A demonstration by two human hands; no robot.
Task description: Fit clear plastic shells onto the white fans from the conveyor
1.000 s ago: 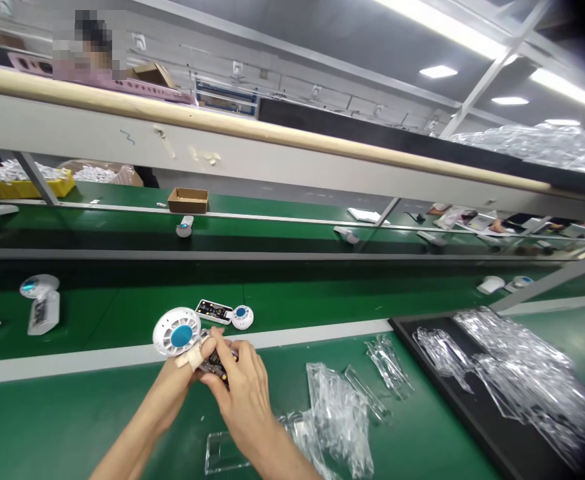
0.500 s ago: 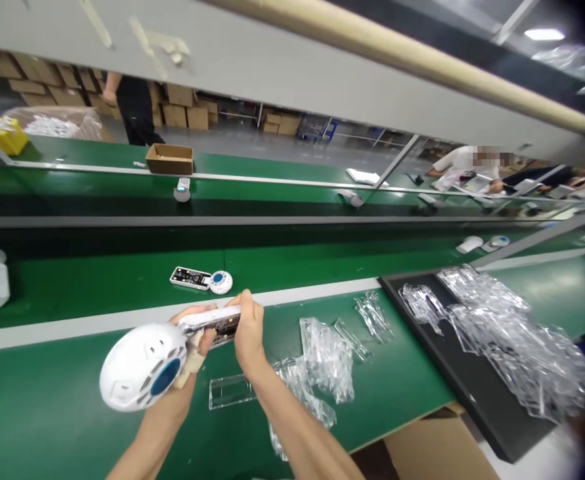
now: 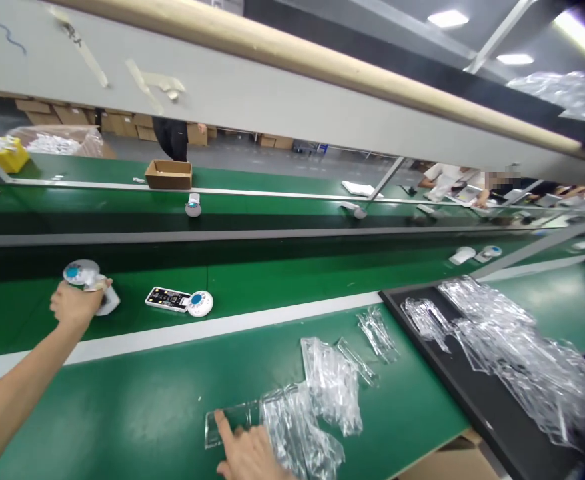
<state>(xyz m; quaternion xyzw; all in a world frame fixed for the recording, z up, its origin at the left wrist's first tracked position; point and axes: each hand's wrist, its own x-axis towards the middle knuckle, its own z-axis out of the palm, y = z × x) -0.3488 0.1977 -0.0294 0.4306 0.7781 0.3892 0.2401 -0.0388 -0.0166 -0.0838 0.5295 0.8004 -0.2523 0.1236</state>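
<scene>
My left hand (image 3: 75, 303) reaches over the green belt at the left, its fingers closed around a white handheld device (image 3: 81, 268) with a round head and a blue button. At the bottom middle, my right hand (image 3: 250, 453) has its index finger stretched out, the tip on a clear plastic cover (image 3: 240, 417); the other fingers are loosely bent. Clear plastic pieces (image 3: 297, 427) lie piled right beside this hand. Between the hands, farther back on the belt, rests another device (image 3: 200, 303), its handle open and showing a dark circuit board (image 3: 170, 298).
At the right, a black tray (image 3: 445, 367) carries a heap of clear plastic pieces (image 3: 512, 353). Overhead runs a grey shelf panel with a pale pole (image 3: 292, 53). More devices (image 3: 462, 255) sit along the belt. Other people work across the line.
My left hand has carried the device forward and left onto the belt. My right hand has let go of the device and come down to the clear cover. The view has shifted slightly.
</scene>
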